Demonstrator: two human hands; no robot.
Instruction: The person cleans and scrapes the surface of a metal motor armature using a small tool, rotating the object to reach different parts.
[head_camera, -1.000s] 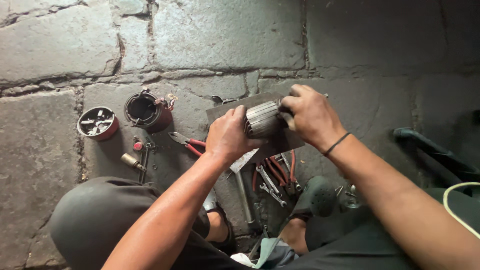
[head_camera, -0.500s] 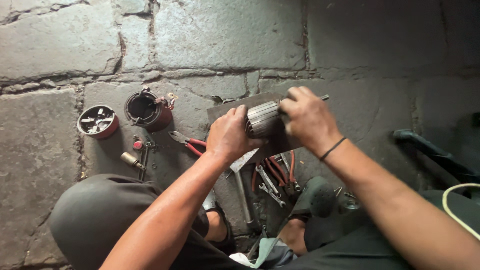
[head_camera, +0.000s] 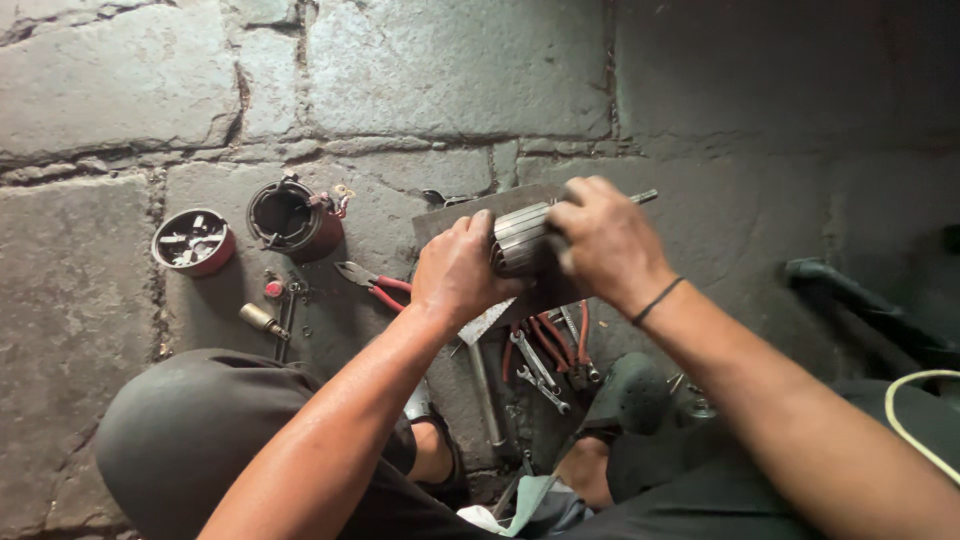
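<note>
Fingers of both my hands hid most of the motor rotor, so only its ribbed, silvery laminated core and the thin steel shaft tip poking out past my right knuckles could be made out. My left hand was closed around the core's near end; my right hand was clamped over the far end, holding it just above a flat grey board on the rough stone floor. Red-handled pliers and spanners lay partly under my arms. A round dark motor housing and a red tin sat to the left. Compared with a second earlier, my grip had barely shifted.
</note>
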